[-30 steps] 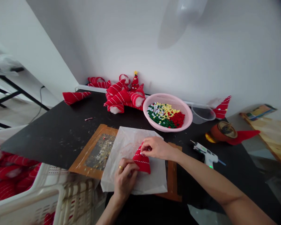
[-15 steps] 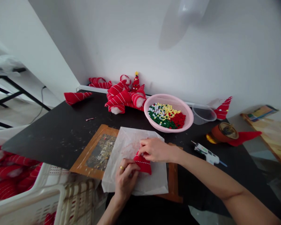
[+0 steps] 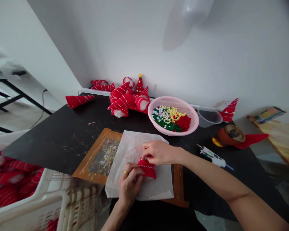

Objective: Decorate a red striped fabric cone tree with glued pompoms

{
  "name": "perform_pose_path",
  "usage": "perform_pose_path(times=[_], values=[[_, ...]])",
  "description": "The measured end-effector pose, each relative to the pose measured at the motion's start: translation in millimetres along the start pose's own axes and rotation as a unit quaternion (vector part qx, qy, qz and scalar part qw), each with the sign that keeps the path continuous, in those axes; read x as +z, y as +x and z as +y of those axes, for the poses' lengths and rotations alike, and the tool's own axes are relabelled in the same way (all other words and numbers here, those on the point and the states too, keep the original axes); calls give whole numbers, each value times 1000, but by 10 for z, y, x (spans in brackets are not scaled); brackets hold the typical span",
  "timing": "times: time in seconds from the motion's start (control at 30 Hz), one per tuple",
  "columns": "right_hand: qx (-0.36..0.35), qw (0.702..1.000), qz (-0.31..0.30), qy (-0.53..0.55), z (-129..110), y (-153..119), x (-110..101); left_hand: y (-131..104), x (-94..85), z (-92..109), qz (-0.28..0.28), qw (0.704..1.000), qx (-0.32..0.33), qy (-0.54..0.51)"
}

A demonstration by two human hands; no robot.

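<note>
A red felt piece with white dashed stitching point(image 3: 148, 169) lies over a white sheet point(image 3: 120, 160) in front of me. My left hand point(image 3: 131, 179), with a ring on one finger, is closed on the felt's left edge. My right hand point(image 3: 156, 153) pinches the felt's upper, narrow end, with the fingertips partly hiding it. Beyond my hands stands a pink basket point(image 3: 195, 123) holding small white, yellow, green and red pompoms. A glue gun point(image 3: 213, 157) rests on the black table to the right.
Red stuffed cones point(image 3: 122, 102) are piled at the back beside a small decorated cone point(image 3: 139, 84). At right are a clear container point(image 3: 209, 117), a red cone point(image 3: 229, 110) and a brown round pot point(image 3: 231, 134). White crates point(image 3: 50, 199) stand lower left.
My right hand has shifted slightly left at the felt's upper end. The left hand keeps its hold, nearly still.
</note>
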State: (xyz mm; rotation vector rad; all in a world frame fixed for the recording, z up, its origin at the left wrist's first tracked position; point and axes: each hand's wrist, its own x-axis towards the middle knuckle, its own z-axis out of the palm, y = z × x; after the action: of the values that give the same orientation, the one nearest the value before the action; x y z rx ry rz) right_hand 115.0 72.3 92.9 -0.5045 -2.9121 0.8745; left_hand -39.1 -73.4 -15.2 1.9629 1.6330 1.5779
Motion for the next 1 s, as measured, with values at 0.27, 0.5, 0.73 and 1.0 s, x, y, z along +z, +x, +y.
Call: perform_pose_path(times=[0.27,0.5,0.73,1.0], values=[[-6,1000,-3,-15,41,-38,63,-2,-5,-7,-2,1000,0,-5],[3,995,50,85,12,-166,-12,-17,-6,-19,-12,1000,-15,-4],[82,952,244,164,182,-586,-594,-64,20,-79,-56,992,-106,38],[294,876,372,-89,1089,-1084,-711,-21,20,-70,-99,988,-107,54]])
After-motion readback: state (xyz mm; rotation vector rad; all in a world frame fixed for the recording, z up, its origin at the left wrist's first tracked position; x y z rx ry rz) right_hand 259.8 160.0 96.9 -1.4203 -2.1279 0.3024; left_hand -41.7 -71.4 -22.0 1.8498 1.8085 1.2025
